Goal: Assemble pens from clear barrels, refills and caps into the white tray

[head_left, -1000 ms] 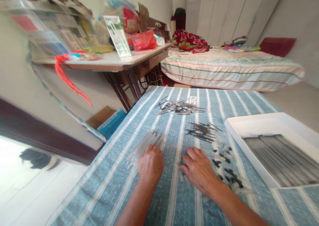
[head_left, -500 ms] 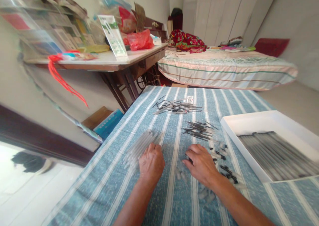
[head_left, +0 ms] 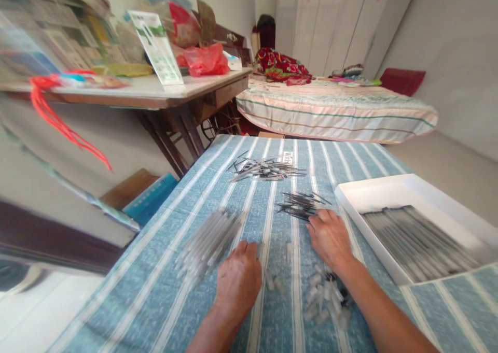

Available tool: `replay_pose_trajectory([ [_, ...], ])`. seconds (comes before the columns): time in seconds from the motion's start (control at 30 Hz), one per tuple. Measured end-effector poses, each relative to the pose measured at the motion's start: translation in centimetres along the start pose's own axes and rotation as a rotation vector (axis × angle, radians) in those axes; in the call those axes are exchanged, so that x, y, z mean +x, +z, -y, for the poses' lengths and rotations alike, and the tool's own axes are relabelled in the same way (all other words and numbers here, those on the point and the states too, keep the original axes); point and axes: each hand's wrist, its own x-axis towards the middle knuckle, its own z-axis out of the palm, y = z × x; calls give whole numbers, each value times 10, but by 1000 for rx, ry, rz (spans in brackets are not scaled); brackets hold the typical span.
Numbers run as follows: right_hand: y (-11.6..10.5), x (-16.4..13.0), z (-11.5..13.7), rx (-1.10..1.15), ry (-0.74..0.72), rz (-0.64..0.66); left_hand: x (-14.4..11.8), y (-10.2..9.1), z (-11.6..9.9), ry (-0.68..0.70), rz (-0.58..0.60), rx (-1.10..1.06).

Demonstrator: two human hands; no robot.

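My left hand [head_left: 240, 272] is closed, its fingers curled just right of a bundle of pale translucent pen barrels [head_left: 210, 241]. A small pale end shows by its fingertips, but I cannot make out what it holds. My right hand [head_left: 330, 239] reaches the near right edge of a pile of thin dark pen refills [head_left: 299, 203], its fingers bent down and pressed together; what they pinch is hidden. Below that wrist lies a heap of translucent pen caps [head_left: 324, 298], with some black pieces partly covered by the forearm. A couple of pale caps [head_left: 274, 281] lie between my hands.
A white box [head_left: 373, 254] on the right holds rows of grey pens [head_left: 424, 241]. Farther back on the striped cloth [head_left: 187, 187] lies a mixed pile of pen parts [head_left: 268, 169]. A cluttered desk [head_left: 128, 100] stands at the left, a bed [head_left: 334, 109] behind.
My right hand has moved up and right to the dark refills, off the cloth in the middle. My left hand has come slightly nearer, away from the barrels. The view has shifted right.
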Motion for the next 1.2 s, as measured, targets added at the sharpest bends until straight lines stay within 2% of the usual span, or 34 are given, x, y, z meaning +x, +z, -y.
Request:
replay_pose_trajectory([
  [0.2,5,0,-3,-35,19,28,1,3,1,25,-20,-44],
  [0.33,4,1,-6,21,-31,76,0,1,0,21,-50,-67],
  [0.6,-10,1,-8,76,-118,174,-1,9,6,133,-235,-274],
  [0.8,-16,1,-10,30,-218,247,2,14,6,130,-239,-424],
  [1.2,-22,-1,-12,29,-293,284,2,16,5,172,-197,-424],
])
